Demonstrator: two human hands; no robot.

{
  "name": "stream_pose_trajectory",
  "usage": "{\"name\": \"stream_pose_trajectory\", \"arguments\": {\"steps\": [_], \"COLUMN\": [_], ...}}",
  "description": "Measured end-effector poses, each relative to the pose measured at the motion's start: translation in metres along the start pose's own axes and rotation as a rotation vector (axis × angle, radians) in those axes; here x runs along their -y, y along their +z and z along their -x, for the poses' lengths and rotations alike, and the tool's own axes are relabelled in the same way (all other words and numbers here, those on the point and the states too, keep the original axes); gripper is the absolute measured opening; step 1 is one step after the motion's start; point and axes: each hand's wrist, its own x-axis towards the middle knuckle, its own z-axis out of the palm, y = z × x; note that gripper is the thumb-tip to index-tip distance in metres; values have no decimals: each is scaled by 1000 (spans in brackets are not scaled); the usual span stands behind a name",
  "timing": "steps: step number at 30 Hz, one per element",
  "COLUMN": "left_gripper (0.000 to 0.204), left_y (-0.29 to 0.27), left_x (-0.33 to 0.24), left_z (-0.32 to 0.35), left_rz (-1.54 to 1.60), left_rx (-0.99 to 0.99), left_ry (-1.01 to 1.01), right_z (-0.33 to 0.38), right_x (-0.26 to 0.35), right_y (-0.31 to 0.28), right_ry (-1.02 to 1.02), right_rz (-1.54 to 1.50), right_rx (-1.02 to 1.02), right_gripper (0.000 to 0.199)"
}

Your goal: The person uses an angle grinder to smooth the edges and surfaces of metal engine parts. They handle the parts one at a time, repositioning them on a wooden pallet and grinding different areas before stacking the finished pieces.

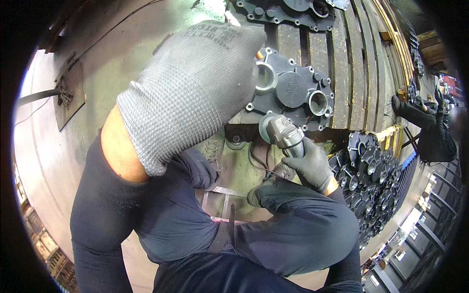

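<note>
My right hand point(315, 168), in a dark grey glove, grips an angle grinder point(289, 137) by its body. The grinder's disc is close to the lower edge of a black cast metal cover point(292, 90) with round openings and bolt holes along its rim; I cannot tell whether they touch. A few orange sparks show beside it. Raised large in front of the view, my left hand point(195, 80), in a grey knitted glove, has its fingers curled. A pale tip and an orange bit show at its edges, but what it holds is hidden. It covers the cover's left side.
The cover lies on a slatted wooden pallet point(359, 68). Another black cover point(288, 10) is farther off. Many similar parts are stacked point(371, 183) at the right. A cable point(261, 163) hangs near my feet. Another person point(435, 134) in dark clothes is at far right.
</note>
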Motion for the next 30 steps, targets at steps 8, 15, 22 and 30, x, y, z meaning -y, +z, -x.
{"name": "stream_pose_trajectory", "arguments": {"steps": [8,15,22,30], "left_gripper": [39,38,36,35], "left_y": [-7,-2,-2,-1], "left_x": [0,-3,0,-1], "left_z": [6,3,1,-1], "left_rz": [-27,-19,5,16], "left_rx": [83,72,87,93], "left_ry": [-33,-24,-11,0], "right_z": [-3,-8,8,-15], "right_x": [1,-1,-5,15], "right_y": [13,9,3,8], "right_ry": [8,-17,4,-151], "right_rz": [0,-13,-46,23], "right_rx": [-20,-65,-3,5], "right_gripper": [70,70,70,61]}}
